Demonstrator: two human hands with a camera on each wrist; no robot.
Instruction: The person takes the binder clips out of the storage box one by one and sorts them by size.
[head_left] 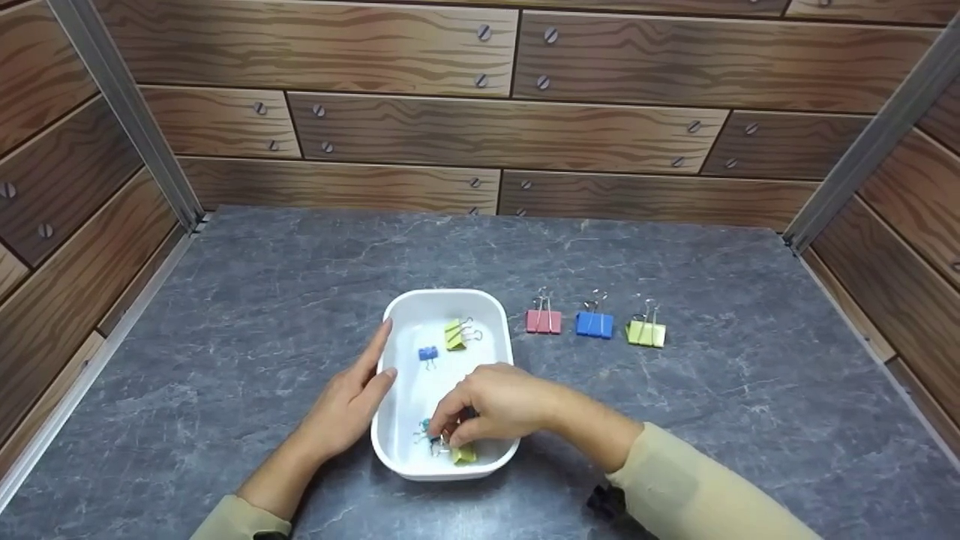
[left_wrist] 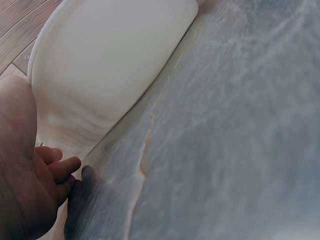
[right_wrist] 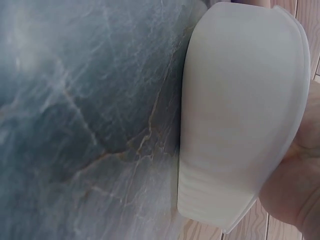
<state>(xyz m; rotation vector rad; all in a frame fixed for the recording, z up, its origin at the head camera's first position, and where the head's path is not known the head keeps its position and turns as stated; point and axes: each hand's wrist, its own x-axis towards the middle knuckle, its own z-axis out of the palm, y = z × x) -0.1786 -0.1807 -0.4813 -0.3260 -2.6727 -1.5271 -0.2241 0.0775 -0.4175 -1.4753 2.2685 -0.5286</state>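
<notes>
- Lying at the white tub's [head_left: 405, 394] near end, the yellow binder clip [head_left: 464, 454] is nearer the right hand [head_left: 491, 405]; pinched or not, I can't tell.
- Straight-fingered, the left hand [head_left: 351, 395] touches the tub's left rim.

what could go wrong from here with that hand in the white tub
The right hand might snag two clips at once, since the teal clip lies close to the yellow-green clip there. If the left hand pushes the white tub rightward, it may bump the pink clip just beside it.
</notes>
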